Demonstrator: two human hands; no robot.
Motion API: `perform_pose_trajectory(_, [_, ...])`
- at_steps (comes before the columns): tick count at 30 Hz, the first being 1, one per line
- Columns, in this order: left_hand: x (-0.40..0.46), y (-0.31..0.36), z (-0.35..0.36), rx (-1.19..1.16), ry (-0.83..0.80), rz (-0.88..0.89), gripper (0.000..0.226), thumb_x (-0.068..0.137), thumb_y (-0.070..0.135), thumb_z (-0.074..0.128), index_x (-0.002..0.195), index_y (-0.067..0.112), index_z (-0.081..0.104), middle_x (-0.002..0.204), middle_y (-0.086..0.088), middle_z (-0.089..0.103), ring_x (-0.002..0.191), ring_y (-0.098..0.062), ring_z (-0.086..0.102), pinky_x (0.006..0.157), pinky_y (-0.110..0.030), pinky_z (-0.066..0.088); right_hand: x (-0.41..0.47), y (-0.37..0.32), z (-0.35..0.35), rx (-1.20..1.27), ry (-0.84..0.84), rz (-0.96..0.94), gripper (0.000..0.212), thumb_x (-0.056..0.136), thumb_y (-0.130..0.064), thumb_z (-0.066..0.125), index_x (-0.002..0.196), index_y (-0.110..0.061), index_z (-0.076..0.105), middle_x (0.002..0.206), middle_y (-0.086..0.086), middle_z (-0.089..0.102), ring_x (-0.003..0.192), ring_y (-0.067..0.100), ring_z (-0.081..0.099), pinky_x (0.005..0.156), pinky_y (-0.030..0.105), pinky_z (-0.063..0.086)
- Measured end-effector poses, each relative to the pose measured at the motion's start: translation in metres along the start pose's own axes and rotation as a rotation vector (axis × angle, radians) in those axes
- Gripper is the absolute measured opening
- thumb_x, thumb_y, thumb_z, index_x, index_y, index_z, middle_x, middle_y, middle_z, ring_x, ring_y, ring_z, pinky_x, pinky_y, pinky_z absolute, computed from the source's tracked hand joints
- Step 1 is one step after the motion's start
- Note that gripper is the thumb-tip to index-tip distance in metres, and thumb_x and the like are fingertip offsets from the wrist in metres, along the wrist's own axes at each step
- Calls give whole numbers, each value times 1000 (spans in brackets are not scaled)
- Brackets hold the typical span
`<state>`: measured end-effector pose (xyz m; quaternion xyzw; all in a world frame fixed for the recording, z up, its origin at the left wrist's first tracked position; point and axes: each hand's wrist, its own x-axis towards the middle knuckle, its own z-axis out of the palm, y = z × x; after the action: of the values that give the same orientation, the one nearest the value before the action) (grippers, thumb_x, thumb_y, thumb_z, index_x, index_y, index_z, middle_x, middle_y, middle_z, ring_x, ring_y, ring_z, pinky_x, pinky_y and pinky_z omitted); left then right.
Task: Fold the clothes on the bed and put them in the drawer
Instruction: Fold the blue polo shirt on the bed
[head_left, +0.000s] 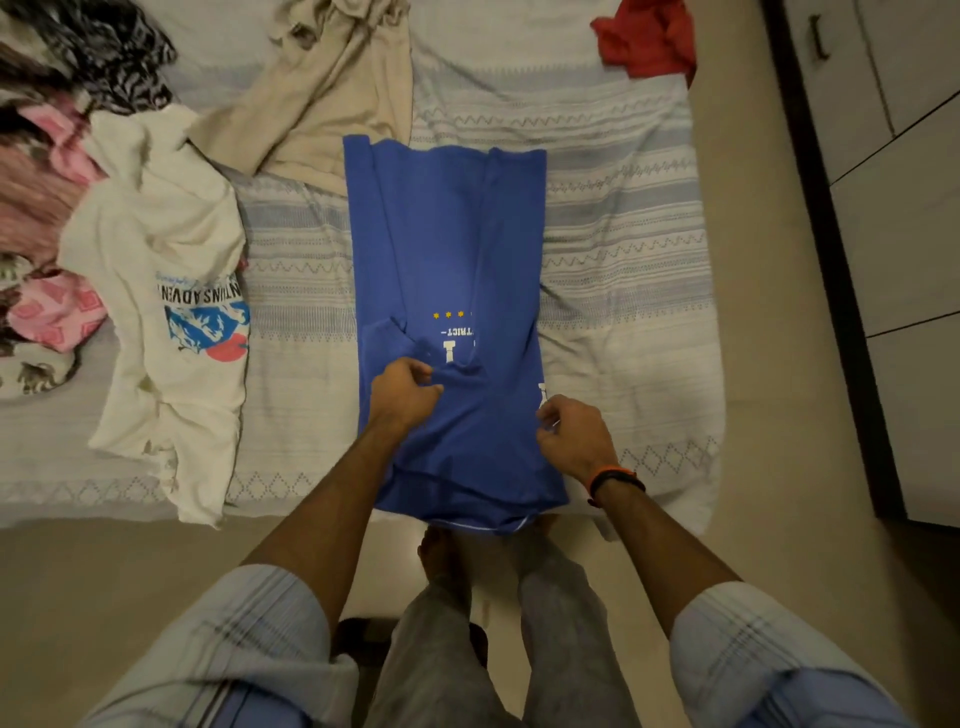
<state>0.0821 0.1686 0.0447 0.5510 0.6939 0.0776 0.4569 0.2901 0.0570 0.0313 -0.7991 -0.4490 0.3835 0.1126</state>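
On the blue T-shirt (447, 249) we read, upside down from where we stand, the white letters "TRICT" under a short row of small yellow stars, with larger white letters below that creases hide; the cream T-shirt (161, 291) to its left carries "NTUNS ADVEN" in dark capitals above a blue-and-red print. The blue shirt lies lengthwise on the bed (623, 249), its sides folded in to a long narrow rectangle whose near end hangs slightly over the mattress edge. Our left hand (402, 392) pinches a bunch of the blue cloth near the lettering, and our right hand (574, 434), with an orange and a dark band at the wrist, pinches the shirt's right edge. The bedsheet is pale, woven in grey-blue bands of zigzags and diamonds. A beige garment (332, 93) lies crumpled beyond the blue shirt, a red cloth (647, 39) at the far right corner, and a heap of pink and patterned clothes (41, 208) on the left. The floor is smooth beige tile, and a white cabinet (898, 208) with a dark handle stands to the right
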Motion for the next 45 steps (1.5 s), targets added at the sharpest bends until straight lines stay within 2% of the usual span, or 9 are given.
perform_pose_trajectory(8, [42,47,17,-15,-27,-68,25,86,14,72,108,6,67,107,-9,70,104,-23,64,84,-25,46,66,-17,-28,157,22,48,15,81,-6,63,92,-16,64,89,-1,67,82,17,65,76,28,55])
perform_pose_trajectory(13, [75,59,41,16,-43,-138,14,87,15,69,99,9,66,89,-2,64,100,-22,63,87,-29,48,116,-9,-28,201,40,122,19,88,-6,56,105,-8,65,89,0,66,76,9,59,63,11,42])
perform_pose_trajectory(16, [94,63,56,0,-19,-182,11,87,17,69,81,15,60,80,2,63,101,-22,61,93,-29,45,139,-3,-23,200,2,164,26,89,-9,60,115,-5,61,88,-1,61,79,11,58,70,19,47])
perform_pose_trajectory(20, [124,58,77,23,-13,-199,47,84,29,76,121,5,59,114,-9,68,112,-26,61,93,-31,44,167,3,-8,197,-65,227,40,85,-21,73,120,-7,59,106,5,66,99,20,62,89,32,51])
perform_pose_trajectory(26, [153,56,86,29,14,-200,40,80,34,80,107,8,65,100,-9,71,100,-25,65,89,-34,51,187,3,4,275,-43,279,22,78,-16,81,91,-13,64,67,-6,62,68,7,59,63,14,44])
perform_pose_trajectory(29, [156,49,79,-20,101,-223,17,83,25,76,92,12,68,95,-10,72,96,-26,67,89,-35,53,183,7,1,314,38,311,12,80,-11,76,80,-12,65,65,-6,61,62,5,56,60,12,42])
perform_pose_trajectory(33, [158,37,74,13,50,-279,18,82,28,76,84,18,62,93,-12,72,92,-30,68,87,-42,56,170,7,4,336,98,392,18,80,-10,77,76,-18,61,68,-5,62,63,4,58,60,18,48])
perform_pose_trajectory(43, [195,89,57,-42,-20,-73,43,79,24,81,115,10,62,101,1,66,90,-13,63,83,-22,49,216,-33,-24,388,208,342,19,80,-10,69,98,-13,63,77,-10,62,69,5,60,74,22,54])
perform_pose_trajectory(45, [211,105,55,-60,-15,-49,42,81,24,79,116,9,62,104,-1,66,92,-13,62,86,-22,49,236,-40,-36,400,205,341,18,83,-11,68,101,-12,64,75,-12,61,68,0,56,66,11,46])
